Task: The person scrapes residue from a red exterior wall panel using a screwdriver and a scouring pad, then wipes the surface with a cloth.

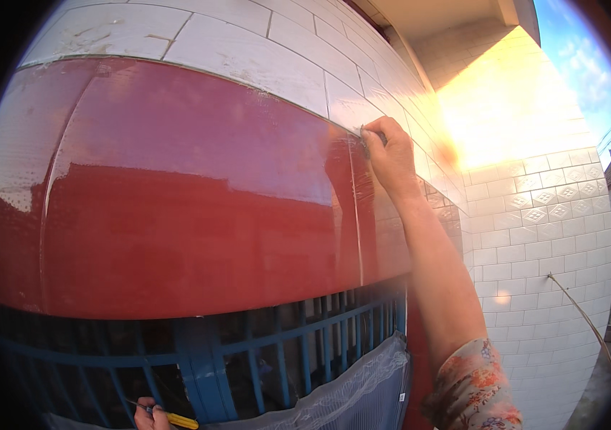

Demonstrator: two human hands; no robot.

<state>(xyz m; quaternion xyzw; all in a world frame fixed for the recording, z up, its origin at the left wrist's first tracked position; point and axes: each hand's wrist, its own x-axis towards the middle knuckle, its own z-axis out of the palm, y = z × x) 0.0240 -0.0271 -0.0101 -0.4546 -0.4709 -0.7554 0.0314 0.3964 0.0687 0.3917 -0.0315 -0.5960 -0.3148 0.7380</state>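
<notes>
My right hand (394, 153) is raised against the wall, pinching a small dark scouring pad (365, 145), mostly covered by the fingers. The pad touches the top edge of the glossy red tiles (187, 242), just right of a pale vertical joint (356, 215). White wall tiles (246, 67) begin directly above that edge, with smears on some of them. Low in the view, my left hand (150, 415) grips a yellow-handled tool (183, 421) whose thin, dark pointed end sticks out to the left. The tool's exact kind is unclear. Only part of this hand shows.
Under the red tiles is a blue metal grille (206, 371), with a sheer lace-edged curtain (348, 387) hanging over its lower right. A white tiled side wall (526, 258) stands at right, brightly sunlit higher up. From it a thin cord or rod (585, 317) slopes downward.
</notes>
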